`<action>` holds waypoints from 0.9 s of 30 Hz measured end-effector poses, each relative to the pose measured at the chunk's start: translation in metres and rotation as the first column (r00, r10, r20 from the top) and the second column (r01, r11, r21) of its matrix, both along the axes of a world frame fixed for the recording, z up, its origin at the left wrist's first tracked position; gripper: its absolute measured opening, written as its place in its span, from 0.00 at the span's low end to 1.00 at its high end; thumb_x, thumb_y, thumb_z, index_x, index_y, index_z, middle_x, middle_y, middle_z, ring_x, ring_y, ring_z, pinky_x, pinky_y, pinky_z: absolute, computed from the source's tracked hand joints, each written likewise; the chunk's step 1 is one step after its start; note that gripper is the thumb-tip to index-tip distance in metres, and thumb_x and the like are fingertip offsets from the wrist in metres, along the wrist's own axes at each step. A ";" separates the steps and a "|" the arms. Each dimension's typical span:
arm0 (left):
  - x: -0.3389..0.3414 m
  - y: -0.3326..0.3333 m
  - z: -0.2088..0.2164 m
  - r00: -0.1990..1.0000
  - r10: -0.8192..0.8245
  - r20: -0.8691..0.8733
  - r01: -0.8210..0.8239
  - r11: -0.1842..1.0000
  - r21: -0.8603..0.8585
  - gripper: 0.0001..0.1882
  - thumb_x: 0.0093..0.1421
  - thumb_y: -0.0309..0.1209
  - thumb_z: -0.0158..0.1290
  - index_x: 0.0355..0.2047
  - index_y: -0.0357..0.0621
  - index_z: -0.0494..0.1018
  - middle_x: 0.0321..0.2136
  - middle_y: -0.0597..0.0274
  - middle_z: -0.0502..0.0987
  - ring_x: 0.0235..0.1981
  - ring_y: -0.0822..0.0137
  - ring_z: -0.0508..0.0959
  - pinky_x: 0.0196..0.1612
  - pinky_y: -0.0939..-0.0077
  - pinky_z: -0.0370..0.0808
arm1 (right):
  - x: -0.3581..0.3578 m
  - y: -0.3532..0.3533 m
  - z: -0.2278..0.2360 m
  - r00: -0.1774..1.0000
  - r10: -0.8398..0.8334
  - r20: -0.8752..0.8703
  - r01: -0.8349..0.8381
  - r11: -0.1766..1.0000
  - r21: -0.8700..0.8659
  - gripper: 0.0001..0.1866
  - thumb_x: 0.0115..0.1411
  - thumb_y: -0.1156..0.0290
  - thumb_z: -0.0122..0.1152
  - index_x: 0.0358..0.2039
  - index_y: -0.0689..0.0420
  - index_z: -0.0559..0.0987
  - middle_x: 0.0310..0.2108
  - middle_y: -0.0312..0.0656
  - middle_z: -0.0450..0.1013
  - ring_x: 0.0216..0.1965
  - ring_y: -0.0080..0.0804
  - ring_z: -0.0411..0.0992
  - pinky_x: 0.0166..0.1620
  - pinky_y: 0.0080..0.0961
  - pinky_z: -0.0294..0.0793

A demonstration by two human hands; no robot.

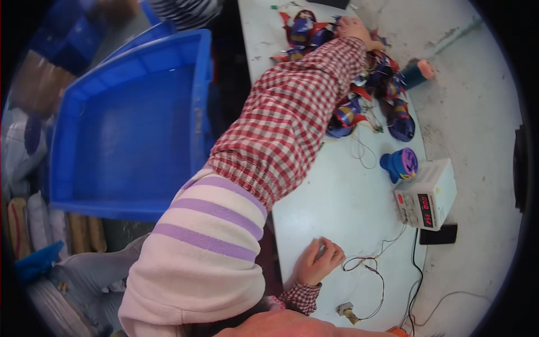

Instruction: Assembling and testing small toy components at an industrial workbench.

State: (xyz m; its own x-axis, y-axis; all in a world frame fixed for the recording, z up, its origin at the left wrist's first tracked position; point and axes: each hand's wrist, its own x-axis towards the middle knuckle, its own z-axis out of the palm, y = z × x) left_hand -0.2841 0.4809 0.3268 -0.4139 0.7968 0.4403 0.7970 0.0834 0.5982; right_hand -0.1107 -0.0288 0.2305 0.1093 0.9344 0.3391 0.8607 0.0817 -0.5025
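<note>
My left arm, in a red-and-white checked sleeve cover, stretches across to the far end of the table. There my left hand [355, 32] lies over a pile of shiny purple, red and yellow pieces [300, 28] with thin wires. Its fingers bend down into the pile, and what they grip is hidden. More such pieces [400, 123] trail along the wall side. Near the table's front edge my right hand [320, 262] rests, fingers loosely curled and apart, holding nothing. Close to it a looped thin cable [383, 286] runs to a small metal connector piece [348, 312].
A large blue bin [135, 135] stands left of the white table [314, 202]. Along the wall are a power supply [429, 194] with a red display, a dark phone-like slab [439, 235], a blue-and-purple cylinder [400, 164] and a dark green roll [415, 74]. A striped sleeve [185, 11] shows beyond the bin.
</note>
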 end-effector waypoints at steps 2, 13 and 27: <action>-0.016 -0.016 0.017 0.999 -0.042 0.010 0.041 0.996 0.076 0.53 0.34 0.62 0.60 0.50 0.30 0.62 0.47 0.34 0.61 0.46 0.43 0.68 0.50 0.58 0.67 | -0.003 0.001 0.003 1.000 -0.002 0.004 0.002 1.000 -0.002 0.07 0.53 0.74 0.57 0.34 0.59 0.75 0.34 0.42 0.66 0.38 0.37 0.61 0.44 0.28 0.62; 0.012 -0.310 0.049 0.458 -0.844 -0.279 0.889 0.427 0.167 0.28 0.46 0.42 0.57 0.43 0.38 0.66 0.37 0.46 0.68 0.38 0.50 0.70 0.41 0.60 0.72 | 0.039 -0.014 -0.029 0.998 0.007 0.070 -0.027 0.955 0.297 0.09 0.56 0.70 0.51 0.26 0.62 0.76 0.24 0.43 0.67 0.29 0.35 0.62 0.36 0.26 0.65; 0.039 -0.381 0.008 -0.272 -0.944 -0.186 0.926 -0.204 -0.318 0.27 0.49 0.24 0.54 0.51 0.40 0.63 0.46 0.54 0.65 0.41 0.57 0.69 0.44 0.72 0.69 | -0.010 -0.077 0.036 0.917 -0.137 -0.375 0.271 0.904 0.331 0.09 0.51 0.79 0.59 0.34 0.59 0.74 0.33 0.40 0.64 0.26 0.29 0.64 0.30 0.20 0.66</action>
